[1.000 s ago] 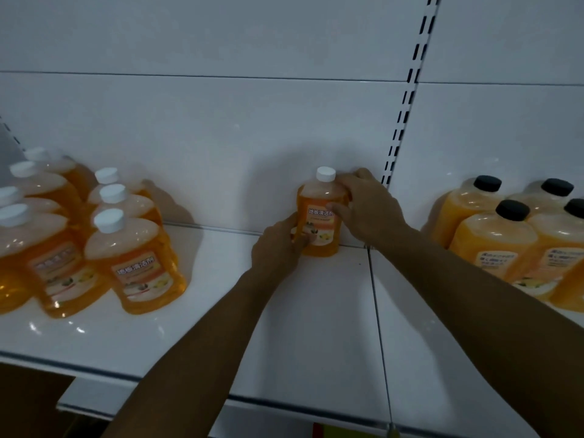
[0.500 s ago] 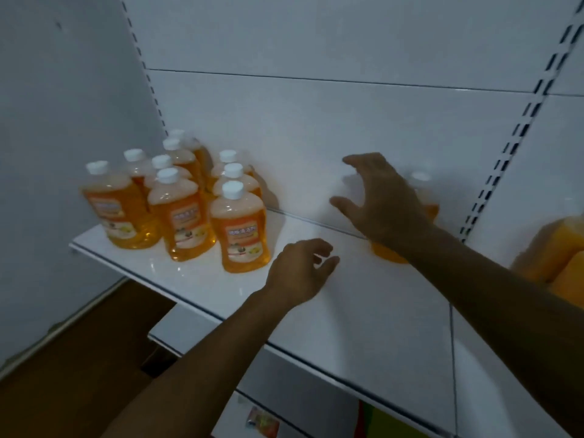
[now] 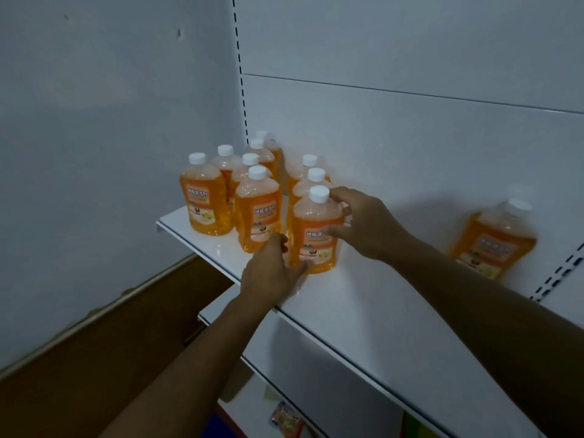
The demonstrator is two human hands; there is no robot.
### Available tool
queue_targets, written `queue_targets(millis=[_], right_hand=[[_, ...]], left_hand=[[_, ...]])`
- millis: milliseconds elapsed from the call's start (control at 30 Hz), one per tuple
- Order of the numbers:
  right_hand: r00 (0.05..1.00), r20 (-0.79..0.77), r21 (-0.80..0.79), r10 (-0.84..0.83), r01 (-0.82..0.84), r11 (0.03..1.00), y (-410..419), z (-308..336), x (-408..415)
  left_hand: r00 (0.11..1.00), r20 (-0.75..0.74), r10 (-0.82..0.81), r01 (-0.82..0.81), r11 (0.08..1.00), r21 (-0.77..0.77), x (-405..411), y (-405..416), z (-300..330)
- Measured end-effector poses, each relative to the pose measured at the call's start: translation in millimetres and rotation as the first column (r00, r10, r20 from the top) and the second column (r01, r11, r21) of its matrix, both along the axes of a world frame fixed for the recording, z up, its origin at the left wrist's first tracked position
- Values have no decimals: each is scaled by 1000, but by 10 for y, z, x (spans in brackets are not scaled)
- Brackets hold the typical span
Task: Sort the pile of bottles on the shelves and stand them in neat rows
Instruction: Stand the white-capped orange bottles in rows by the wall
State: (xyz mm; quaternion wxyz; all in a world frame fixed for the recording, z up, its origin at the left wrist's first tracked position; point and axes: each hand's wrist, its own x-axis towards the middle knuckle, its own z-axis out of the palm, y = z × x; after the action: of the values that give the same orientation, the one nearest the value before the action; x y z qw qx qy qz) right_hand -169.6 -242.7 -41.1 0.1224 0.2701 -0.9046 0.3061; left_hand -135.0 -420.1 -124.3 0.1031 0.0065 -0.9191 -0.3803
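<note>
Both hands have left the lone bottle by the back panel and crossed to the cluster at the shelf's left end. The right hand (image 3: 363, 226) now curls round the shoulder and label of the front orange plastic bottle with a white screw cap (image 3: 317, 235), thumb across the label and fingers behind the neck. The left hand (image 3: 271, 273) cups the same bottle low on its left side, thumb touching near the base; its fingers reach into the narrow gap beside the neighbouring front bottle (image 3: 257, 210).

That held bottle stands upright at the head of the right-hand row, two more white-capped bottles (image 3: 311, 181) close behind it. Further orange bottles (image 3: 202, 197) stand to the left, reaching the white metal shelf (image 3: 363, 311) at its left end, just short of the front edge.

Bare shelf stretches from the held bottle rightward to the single blurred orange bottle (image 3: 494, 241), which stands against the back panel near the slotted upright (image 3: 559, 273). A lower shelf (image 3: 300, 358) juts out beneath.
</note>
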Motion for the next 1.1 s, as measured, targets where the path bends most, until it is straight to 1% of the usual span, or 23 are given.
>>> queue_targets(millis=[100,200,300,433,567,667,767,900,1100], right_hand=[[1000,-1,10,-28,28,1000,22,22,-1],[998,-9,42,-65,66,997,133,25,31],[988,-28,72,-151,153,986,373,27,110],[958,-68,101,-277,283,954,804,86,296],[907,-87,74,-412,418,905,1267,135,501],[873,-82,60,-481,486,872,1543,128,637],[845,-70,51,-530,533,844,1726,98,729],[818,-69,78,-571,575,814,1901,54,772],[815,-30,93,-578,578,811,1970,25,740]], left_hand=[[996,-38,-85,87,994,62,-57,52,-21],[995,-55,-87,91,994,61,-81,110,-44],[983,-77,-169,172,984,42,-106,270,-71],[945,-123,-303,307,952,14,-186,680,-39],[905,-82,-418,420,907,15,-232,1211,12],[854,-92,-513,518,855,38,-243,1530,24],[817,-84,-570,575,817,44,-259,1750,27],[787,-59,-615,617,786,39,-283,1932,-6],[753,-25,-658,658,753,15,-368,2001,-66]])
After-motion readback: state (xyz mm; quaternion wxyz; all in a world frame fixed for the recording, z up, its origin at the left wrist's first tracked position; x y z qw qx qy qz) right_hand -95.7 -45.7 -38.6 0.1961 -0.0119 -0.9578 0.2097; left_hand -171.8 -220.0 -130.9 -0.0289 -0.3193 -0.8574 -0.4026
